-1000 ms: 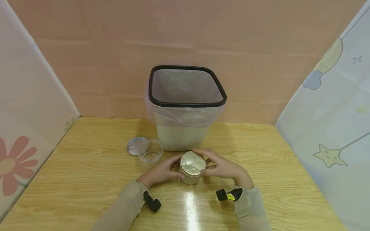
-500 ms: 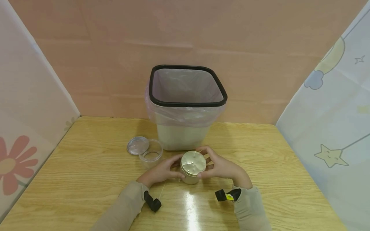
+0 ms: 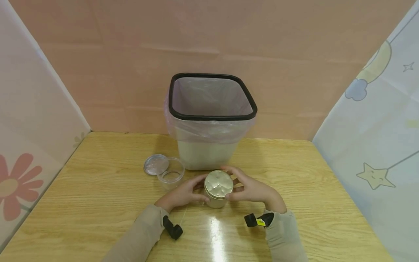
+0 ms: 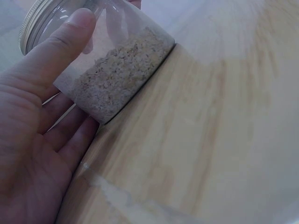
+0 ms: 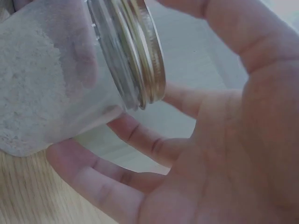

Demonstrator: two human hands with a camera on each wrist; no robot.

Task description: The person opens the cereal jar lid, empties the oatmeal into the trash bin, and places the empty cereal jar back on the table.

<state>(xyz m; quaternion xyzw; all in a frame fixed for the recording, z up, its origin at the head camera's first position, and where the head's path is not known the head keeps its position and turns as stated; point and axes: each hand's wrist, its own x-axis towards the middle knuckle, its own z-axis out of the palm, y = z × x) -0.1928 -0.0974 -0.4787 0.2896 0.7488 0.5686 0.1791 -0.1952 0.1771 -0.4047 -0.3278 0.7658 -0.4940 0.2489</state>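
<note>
A clear jar (image 4: 126,70), partly filled with pale dry flakes, stands upright on the wooden table. Its dented gold metal lid (image 3: 218,183) sits on top. My left hand (image 3: 183,194) holds the jar's body from the left, thumb in front and fingers behind. From the right, my right hand (image 3: 252,189) curls round the lid's rim, index finger at the far edge and thumb at the near edge. Lower fingers (image 5: 79,163) of that hand lie against the jar's side in the right wrist view. The left fingertips are partly hidden behind the jar.
Behind the jar stands a white bin (image 3: 207,154) with a black rim and a pinkish liner bag. To its left are an open clear plastic tub (image 3: 171,176) and a clear round lid (image 3: 152,165). Fabric walls enclose the wooden table (image 3: 288,163) at the back and sides.
My right index finger and thumb have shifted slightly along the rim, drawing back and then returning to the lid. The left hand and the jar have stayed in place.
</note>
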